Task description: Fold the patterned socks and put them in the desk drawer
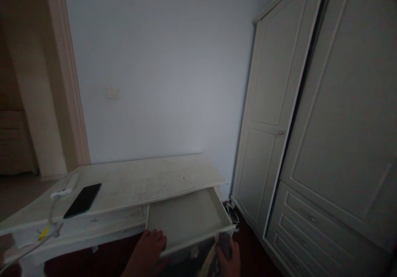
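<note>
A shallow drawer (pixel 189 217) is pulled out of the white desk (pixel 139 182), and its inside is bare. My left hand (pixel 150 244) grips the drawer's front-left corner, fingers curled over the rim. At the front-right corner, my right hand (pixel 228 254) is closed round a small dark grey object (pixel 224 244) whose kind I cannot make out. A pale strip (pixel 207 262), perhaps cloth, hangs beside that hand. Dim light and the frame's lower edge hide part of both hands.
A black tablet (pixel 83 200) and a white power strip (pixel 65 186) with a cable lie on the desk's left side. White wardrobes (pixel 266 136) stand at the right. Tangled cables (pixel 232 213) lie on the floor between desk and wardrobe.
</note>
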Demonstrator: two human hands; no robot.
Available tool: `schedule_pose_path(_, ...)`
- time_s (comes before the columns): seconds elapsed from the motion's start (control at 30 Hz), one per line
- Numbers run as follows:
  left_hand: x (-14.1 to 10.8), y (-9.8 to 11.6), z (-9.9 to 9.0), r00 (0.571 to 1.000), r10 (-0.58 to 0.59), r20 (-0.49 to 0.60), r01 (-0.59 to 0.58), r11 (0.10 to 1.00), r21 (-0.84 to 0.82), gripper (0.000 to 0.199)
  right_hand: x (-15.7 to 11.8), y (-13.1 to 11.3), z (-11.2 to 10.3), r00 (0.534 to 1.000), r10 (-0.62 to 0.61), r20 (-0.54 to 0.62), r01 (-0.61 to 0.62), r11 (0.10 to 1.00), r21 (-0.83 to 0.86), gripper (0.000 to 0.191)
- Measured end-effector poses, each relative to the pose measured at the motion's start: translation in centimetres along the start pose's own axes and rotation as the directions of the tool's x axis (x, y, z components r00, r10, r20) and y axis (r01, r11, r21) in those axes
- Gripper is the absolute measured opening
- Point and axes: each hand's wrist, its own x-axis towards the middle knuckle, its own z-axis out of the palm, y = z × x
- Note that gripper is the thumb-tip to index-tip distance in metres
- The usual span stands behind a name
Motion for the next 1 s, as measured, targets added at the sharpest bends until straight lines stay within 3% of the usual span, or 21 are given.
schedule_pose_path(0.1,0.2,-0.2,0.3,1.000,0.006,0.021,-0.006,1.000,-0.008,0.031,1.2,-1.8,-0.2,0.990,-0.069,-0.122,0.069,0.998,-0.008,0.038)
schedule_pose_path(0.17,0.1,-0.3,0.3,1.000,0.001,0.018,-0.001,1.000,-0.014,0.031,1.2,-3.7,0.3,0.989,-0.116,-0.097,0.115,0.993,-0.021,0.041)
schedule_pose_path(0.27,-0.1,0.0,0.0,1.000,-0.006,0.004,0.006,1.000,-0.016,0.031,-0.3,-6.8,1.9,0.979,-0.191,0.067,0.198,0.972,-0.126,0.039)
schedule_pose_path(0.33,-0.1,0.1,-0.2,1.000,-0.013,0.004,0.013,1.000,-0.013,0.028,-2.0,-8.7,3.4,0.939,-0.230,0.257,0.296,0.920,-0.258,0.043)
schedule_pose_path(0.4,0.0,0.2,-0.3,1.000,-0.022,0.013,0.022,1.000,-0.010,0.025,-3.6,-10.2,5.4,0.853,-0.263,0.451,0.438,0.831,-0.344,0.057)
schedule_pose_path(0.5,0.4,0.0,-0.3,0.998,-0.027,0.058,0.027,1.000,0.002,0.030,-5.5,-11.4,8.7,0.653,-0.361,0.666,0.677,0.671,-0.301,0.079)
schedule_pose_path(0.57,0.8,-0.4,0.0,0.994,-0.038,0.107,0.036,0.999,0.019,0.038,-6.4,-11.3,10.9,0.531,-0.452,0.717,0.799,0.548,-0.247,0.068)
schedule_pose_path(0.67,1.0,-1.1,0.6,0.991,-0.042,0.128,0.040,0.999,0.020,0.044,-7.2,-10.0,12.8,0.363,-0.609,0.705,0.921,0.347,-0.175,0.032)
schedule_pose_path(0.73,0.9,-1.3,0.9,0.996,-0.008,0.086,0.008,1.000,-0.002,0.046,-7.0,-8.9,12.6,0.294,-0.668,0.684,0.951,0.274,-0.141,0.021)
schedule_pose_path(0.77,0.8,-1.3,1.0,0.998,0.003,0.067,-0.003,1.000,-0.006,0.045,-6.7,-8.5,12.0,0.290,-0.676,0.677,0.953,0.271,-0.138,0.021)
schedule_pose_path(0.8,0.6,-1.2,1.0,0.999,0.010,0.048,-0.010,1.000,-0.003,0.042,-6.3,-8.2,11.1,0.322,-0.668,0.671,0.942,0.296,-0.158,0.024)
schedule_pose_path(0.93,0.2,-0.7,0.4,1.000,0.012,0.023,-0.012,1.000,0.010,0.023,-3.6,-8.9,5.8,0.605,-0.475,0.639,0.769,0.557,-0.314,0.060)
schedule_pose_path(1.0,0.1,-0.6,0.1,1.000,0.024,0.020,-0.024,1.000,0.004,0.026,-1.9,-9.5,3.1,0.684,-0.348,0.641,0.672,0.643,-0.368,0.063)
